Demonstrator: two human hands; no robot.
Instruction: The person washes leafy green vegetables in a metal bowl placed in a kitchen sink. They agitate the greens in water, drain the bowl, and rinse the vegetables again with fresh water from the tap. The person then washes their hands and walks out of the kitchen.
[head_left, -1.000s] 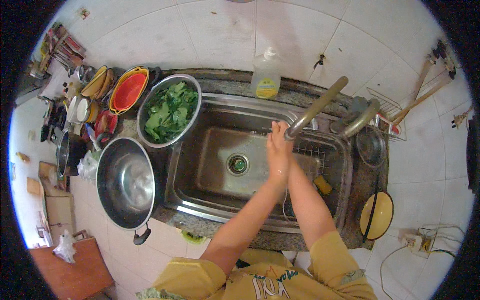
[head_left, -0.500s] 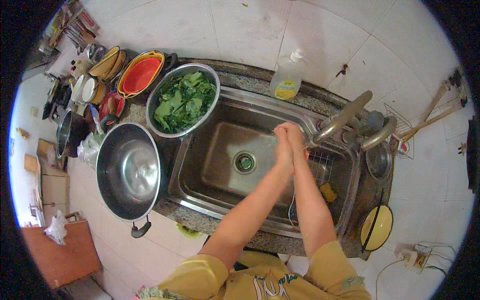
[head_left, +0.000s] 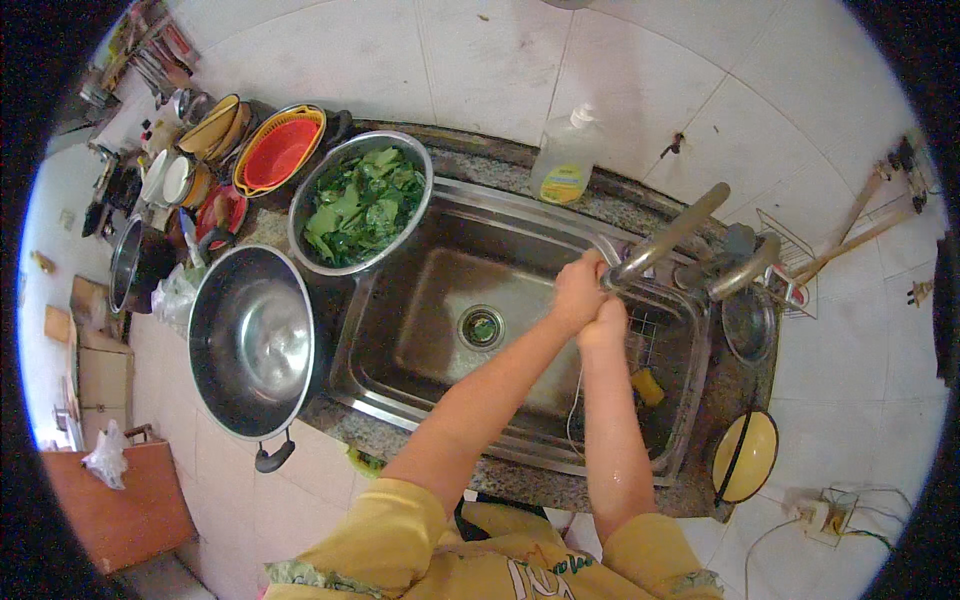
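Note:
Over the right part of a steel sink (head_left: 455, 412), my left hand (head_left: 578, 292) and my right hand (head_left: 604, 326) are pressed together, fingers curled round each other, just below the mouth of the curved metal faucet (head_left: 675, 234). Some fingers are hidden behind the hands and the spout. Droplets wet my right forearm. Left of the centre of the basin lies a round drain (head_left: 482, 328) with a bit of green in it. A metal bowl (head_left: 424, 200) heaped with wet leafy greens (head_left: 362, 208) rests at the sink's far left corner.
A large dark pot (head_left: 252, 342) stands left of the sink. Behind the sink is a clear soap bottle (head_left: 567, 165). A yellow sponge (head_left: 648, 387) lies in the basin's right side. Red and yellow baskets (head_left: 283, 150) are farther left, a yellow bowl (head_left: 750, 455) at right.
My hands have shifted from pressed palms, fingers extended, into a curled clasp nearer the spout. My right forearm has swung slightly left, and the whole view has shifted a little.

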